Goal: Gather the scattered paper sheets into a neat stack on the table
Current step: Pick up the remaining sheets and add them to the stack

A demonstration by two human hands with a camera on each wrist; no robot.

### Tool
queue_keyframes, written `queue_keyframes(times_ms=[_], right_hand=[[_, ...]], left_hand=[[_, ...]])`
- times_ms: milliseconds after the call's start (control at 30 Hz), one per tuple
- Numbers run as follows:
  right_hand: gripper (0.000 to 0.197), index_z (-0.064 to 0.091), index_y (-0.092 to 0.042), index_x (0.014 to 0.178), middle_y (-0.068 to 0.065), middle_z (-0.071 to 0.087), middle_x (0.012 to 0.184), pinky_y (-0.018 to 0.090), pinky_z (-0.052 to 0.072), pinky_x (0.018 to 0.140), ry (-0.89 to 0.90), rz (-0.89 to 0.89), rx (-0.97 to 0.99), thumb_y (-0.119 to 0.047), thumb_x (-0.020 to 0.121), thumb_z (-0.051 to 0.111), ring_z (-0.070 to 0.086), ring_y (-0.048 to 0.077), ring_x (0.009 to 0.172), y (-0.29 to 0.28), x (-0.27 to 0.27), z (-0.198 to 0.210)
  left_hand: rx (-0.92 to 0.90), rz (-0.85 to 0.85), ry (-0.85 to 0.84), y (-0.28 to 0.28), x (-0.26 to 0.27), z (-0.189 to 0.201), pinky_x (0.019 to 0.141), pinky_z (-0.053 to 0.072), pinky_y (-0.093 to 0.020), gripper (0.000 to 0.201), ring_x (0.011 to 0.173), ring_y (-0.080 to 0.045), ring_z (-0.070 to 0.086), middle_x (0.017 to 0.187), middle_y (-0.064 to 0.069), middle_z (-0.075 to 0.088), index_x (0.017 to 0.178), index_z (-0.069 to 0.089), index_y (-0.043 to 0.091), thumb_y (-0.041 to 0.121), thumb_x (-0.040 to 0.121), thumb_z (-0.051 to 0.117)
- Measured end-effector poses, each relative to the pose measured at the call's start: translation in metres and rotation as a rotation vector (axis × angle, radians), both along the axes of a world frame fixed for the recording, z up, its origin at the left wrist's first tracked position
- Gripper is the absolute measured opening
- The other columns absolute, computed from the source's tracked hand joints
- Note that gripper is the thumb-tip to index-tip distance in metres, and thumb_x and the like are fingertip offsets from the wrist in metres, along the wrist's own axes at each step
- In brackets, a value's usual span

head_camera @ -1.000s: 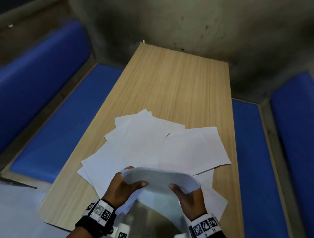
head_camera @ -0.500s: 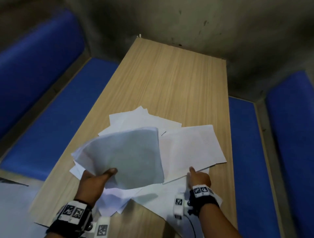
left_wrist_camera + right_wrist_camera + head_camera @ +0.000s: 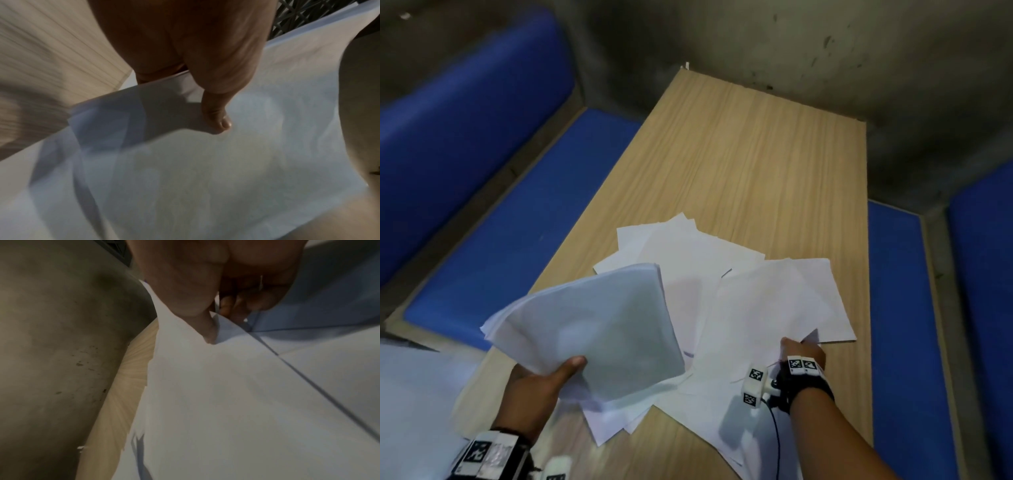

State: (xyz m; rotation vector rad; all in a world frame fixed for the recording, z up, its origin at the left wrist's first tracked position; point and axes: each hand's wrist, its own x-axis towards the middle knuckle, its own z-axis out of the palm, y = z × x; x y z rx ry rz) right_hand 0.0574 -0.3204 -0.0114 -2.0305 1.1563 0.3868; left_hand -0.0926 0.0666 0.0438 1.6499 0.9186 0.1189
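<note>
White paper sheets (image 3: 698, 274) lie fanned and overlapping on the near half of the wooden table (image 3: 739, 154). My left hand (image 3: 544, 380) holds a gathered bundle of sheets (image 3: 592, 329) lifted above the table's left side, thumb (image 3: 218, 120) on top and fingers hidden underneath. My right hand (image 3: 803, 353) pinches the near edge of a sheet (image 3: 767, 308) on the right, thumb (image 3: 207, 332) on top and fingers curled beneath it. That sheet's edge (image 3: 216, 386) is raised off the sheets below.
Blue padded benches (image 3: 500, 222) run along both long sides of the table, the right one (image 3: 897, 325) close to my right arm. A stained grey wall (image 3: 791, 41) stands behind the table's far end. The far half of the tabletop shows bare wood.
One second ago both hands held the bundle in front of me. The right hand let go and moved right to a sheet on the table, while the left carried the bundle out to the left.
</note>
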Motion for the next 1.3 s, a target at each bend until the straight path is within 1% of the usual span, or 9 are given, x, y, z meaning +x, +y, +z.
queue_keyframes(times_ms=[167, 333, 433, 500, 667, 767, 900, 1067, 1300], right_hand=[[0.018, 0.065, 0.004, 0.090, 0.019, 0.066, 0.086, 0.033, 0.044, 0.069, -0.191, -0.067, 0.027, -0.013, 0.084, 0.066, 0.059, 0.031, 0.073, -0.013, -0.001, 0.005], [0.035, 0.047, -0.010, 0.056, 0.006, 0.048, 0.057, 0.027, 0.034, 0.051, -0.313, -0.019, 0.029, -0.008, 0.088, 0.064, 0.047, 0.026, 0.056, -0.002, -0.001, 0.015], [0.020, 0.063, 0.003, 0.092, 0.021, 0.067, 0.094, 0.035, 0.050, 0.078, -0.512, -0.213, 0.001, -0.015, 0.094, 0.056, 0.063, 0.036, 0.090, 0.009, 0.008, 0.026], [0.032, 0.060, 0.002, 0.115, 0.019, 0.065, 0.118, 0.042, 0.050, 0.094, -0.612, -0.334, -0.037, -0.021, 0.095, 0.053, 0.062, 0.033, 0.105, 0.013, 0.018, 0.036], [0.022, 0.061, -0.004, 0.088, 0.009, 0.064, 0.084, 0.036, 0.050, 0.078, -0.741, -0.214, 0.021, -0.024, 0.093, 0.057, 0.059, 0.025, 0.078, 0.032, 0.044, 0.052], [0.021, 0.066, -0.001, 0.097, 0.011, 0.069, 0.093, 0.031, 0.049, 0.082, -0.740, -0.107, 0.052, -0.021, 0.093, 0.059, 0.063, 0.024, 0.086, 0.063, 0.053, 0.050], [0.020, 0.064, -0.004, 0.095, 0.009, 0.070, 0.097, 0.034, 0.053, 0.087, -0.770, -0.160, 0.080, -0.022, 0.095, 0.057, 0.065, 0.026, 0.090, 0.102, 0.061, 0.044], [0.022, 0.068, 0.000, 0.095, 0.012, 0.070, 0.094, 0.027, 0.046, 0.075, -0.554, -0.005, 0.192, -0.021, 0.092, 0.060, 0.066, 0.028, 0.087, 0.147, 0.063, 0.029], [0.041, 0.065, 0.001, 0.106, 0.021, 0.067, 0.110, 0.040, 0.056, 0.084, -0.172, 0.161, 0.110, -0.032, 0.080, 0.066, 0.066, 0.037, 0.097, 0.188, 0.061, -0.015]], left_hand=[[0.004, -0.016, 0.023, 0.002, 0.002, 0.003, 0.091, 0.045, -0.039, 0.033, 0.095, -0.028, 0.064, 0.100, -0.017, 0.069, 0.104, 0.066, -0.001, 0.002, 0.075, 0.081], [0.010, -0.029, 0.043, 0.003, 0.005, 0.009, 0.087, 0.043, -0.037, 0.029, 0.091, -0.028, 0.062, 0.098, -0.016, 0.068, 0.104, 0.068, -0.002, 0.003, 0.078, 0.079], [0.013, -0.020, 0.051, 0.009, 0.005, 0.008, 0.087, 0.043, -0.037, 0.031, 0.091, -0.028, 0.062, 0.098, -0.016, 0.069, 0.106, 0.068, -0.001, 0.006, 0.078, 0.080], [0.025, -0.004, 0.058, 0.015, 0.002, 0.007, 0.088, 0.044, -0.038, 0.032, 0.093, -0.028, 0.062, 0.099, -0.015, 0.069, 0.106, 0.068, 0.003, 0.008, 0.077, 0.081], [0.018, 0.028, 0.073, 0.033, -0.006, 0.003, 0.091, 0.044, -0.040, 0.039, 0.098, -0.029, 0.062, 0.104, -0.015, 0.068, 0.114, 0.065, 0.000, 0.007, 0.078, 0.080], [0.009, 0.074, 0.091, 0.041, -0.012, 0.002, 0.095, 0.045, -0.043, 0.046, 0.102, -0.031, 0.063, 0.108, -0.017, 0.068, 0.117, 0.065, 0.000, 0.010, 0.076, 0.083], [0.000, 0.129, 0.093, 0.052, -0.021, -0.003, 0.100, 0.046, -0.049, 0.072, 0.107, -0.031, 0.065, 0.113, -0.012, 0.071, 0.118, 0.067, 0.009, 0.040, 0.057, 0.090], [-0.082, 0.160, 0.114, 0.065, -0.025, 0.000, 0.097, 0.039, -0.037, 0.053, 0.104, -0.024, 0.054, 0.110, -0.016, 0.062, 0.125, 0.061, -0.006, 0.003, 0.076, 0.081], [-0.057, 0.183, 0.167, 0.075, -0.030, -0.017, 0.104, 0.042, -0.047, 0.065, 0.117, -0.036, 0.060, 0.123, -0.026, 0.066, 0.121, 0.064, -0.002, 0.007, 0.064, 0.091]])
